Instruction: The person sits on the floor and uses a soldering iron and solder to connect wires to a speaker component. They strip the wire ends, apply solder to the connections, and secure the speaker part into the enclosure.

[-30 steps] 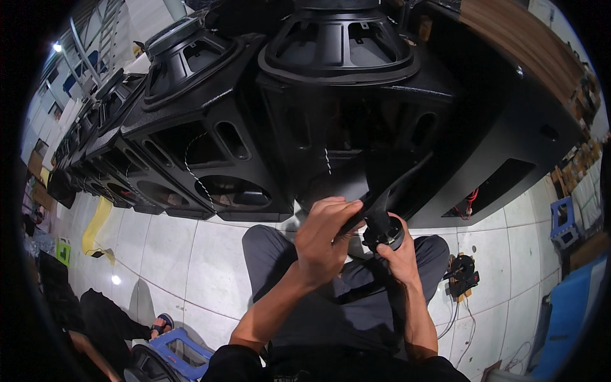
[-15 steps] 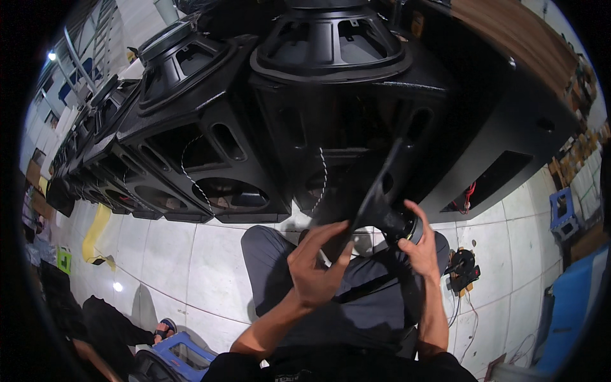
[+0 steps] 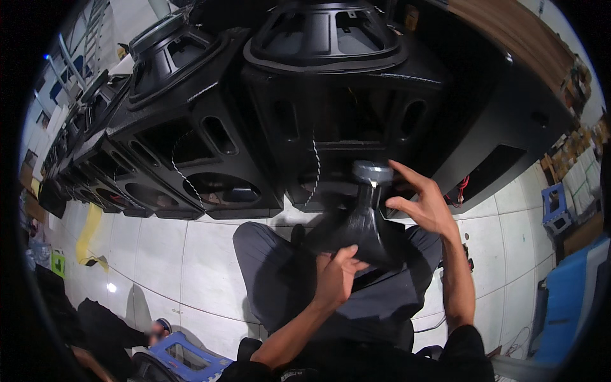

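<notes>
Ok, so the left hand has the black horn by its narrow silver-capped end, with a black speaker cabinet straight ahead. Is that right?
Not quite: the head view shows the left hand on the wide flared end of the black horn; the silver-capped end is beside the right hand. The black speaker cabinet is indeed straight ahead.

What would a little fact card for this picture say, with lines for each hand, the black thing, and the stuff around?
Left hand: its fingers grip the wide edge of the black horn; hand
Right hand: open beside the round silvery end piece; touching or not, I can't tell; hand
Black horn: wide end down, narrow neck up
In front: black speaker cabinet with a big round speaker on top
Hanging on its front: black-and-white twisted wire
Lower left: blue stool
Floor: white tiles
</notes>
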Motion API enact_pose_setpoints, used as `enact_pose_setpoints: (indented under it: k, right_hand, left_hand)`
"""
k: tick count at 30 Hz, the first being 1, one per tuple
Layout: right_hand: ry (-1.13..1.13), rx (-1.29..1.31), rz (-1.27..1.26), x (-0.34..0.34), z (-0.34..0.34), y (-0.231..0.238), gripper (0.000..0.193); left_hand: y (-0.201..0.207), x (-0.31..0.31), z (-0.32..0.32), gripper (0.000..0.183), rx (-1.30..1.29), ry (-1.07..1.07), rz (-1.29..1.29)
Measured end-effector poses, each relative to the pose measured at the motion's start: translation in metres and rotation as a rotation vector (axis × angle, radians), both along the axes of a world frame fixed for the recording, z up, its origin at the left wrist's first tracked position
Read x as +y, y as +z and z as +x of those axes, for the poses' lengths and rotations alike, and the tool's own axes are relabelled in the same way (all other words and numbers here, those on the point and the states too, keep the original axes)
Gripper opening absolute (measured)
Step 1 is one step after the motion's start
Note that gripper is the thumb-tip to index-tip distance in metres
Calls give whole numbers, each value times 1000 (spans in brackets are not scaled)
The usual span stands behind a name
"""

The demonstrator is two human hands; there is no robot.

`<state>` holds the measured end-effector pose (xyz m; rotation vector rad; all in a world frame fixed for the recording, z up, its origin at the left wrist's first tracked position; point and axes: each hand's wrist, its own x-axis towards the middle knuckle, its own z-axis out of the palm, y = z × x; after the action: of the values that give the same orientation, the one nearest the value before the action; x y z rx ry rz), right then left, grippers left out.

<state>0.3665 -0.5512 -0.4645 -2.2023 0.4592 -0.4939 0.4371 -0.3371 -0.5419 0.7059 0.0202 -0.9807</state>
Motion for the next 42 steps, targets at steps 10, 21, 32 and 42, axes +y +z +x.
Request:
enact_pose_setpoints:
  k: [10,21,32,42]
  right_hand:
    - [-365,-176,185,40,-60,-67,52]
    - [-343,-355,260,12,-28,-69,31]
    - [-396,-331,264,-8,-35,-91,35]
    - [-405,-339,299,11,-37,-97,47]
  left_hand:
    - [6,-76,-8,20,-25,161,-114]
    - [16,-113,8,21,-150,184,-104]
    - [17,-120,1,16,-79,95,-80]
    - [-33,-111,15,9,14,-88,-114]
